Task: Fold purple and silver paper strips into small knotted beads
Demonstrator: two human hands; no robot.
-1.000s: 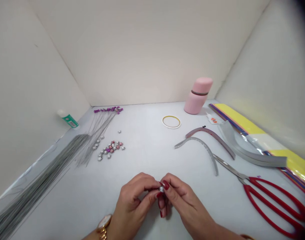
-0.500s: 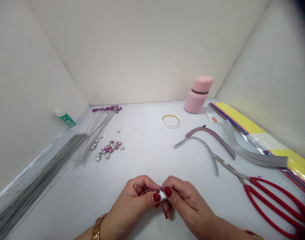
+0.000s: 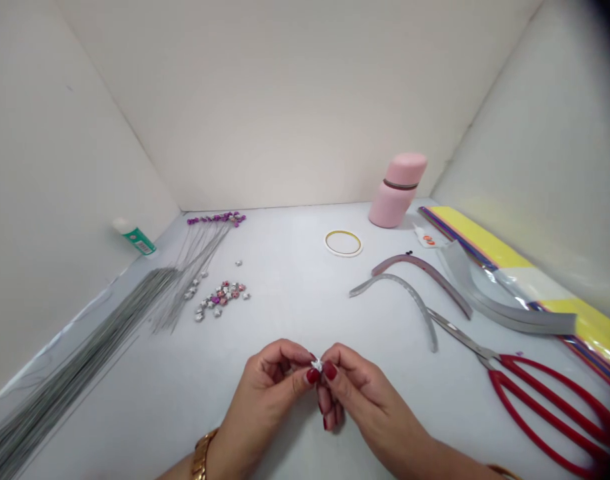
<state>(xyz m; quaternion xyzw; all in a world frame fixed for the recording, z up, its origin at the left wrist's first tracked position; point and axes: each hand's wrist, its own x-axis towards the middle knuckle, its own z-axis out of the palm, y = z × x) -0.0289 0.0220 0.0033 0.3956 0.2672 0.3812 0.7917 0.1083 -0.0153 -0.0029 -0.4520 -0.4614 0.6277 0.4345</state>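
Observation:
Near the front middle of the table, a small silvery paper star is pinched between the fingertips of both hands. My left hand grips its left side with thumb and forefinger. On the other side, my right hand presses it between thumb and forefinger, its lower fingers curled beneath. Parts of the star are covered by the fingertips. Ahead on the left lies a pile of little silver, pink and purple stars. To the right are curved silver paper strips and red-handled scissors.
Grey wires lie along the left, some tipped with purple stars. A green-and-white tube is by the left wall. At the back are a tape roll and a pink flask; coloured paper packs line the right.
Both hands have shifted slightly up and to the left with the star. It has been turned between the fingertips, so its points show more.

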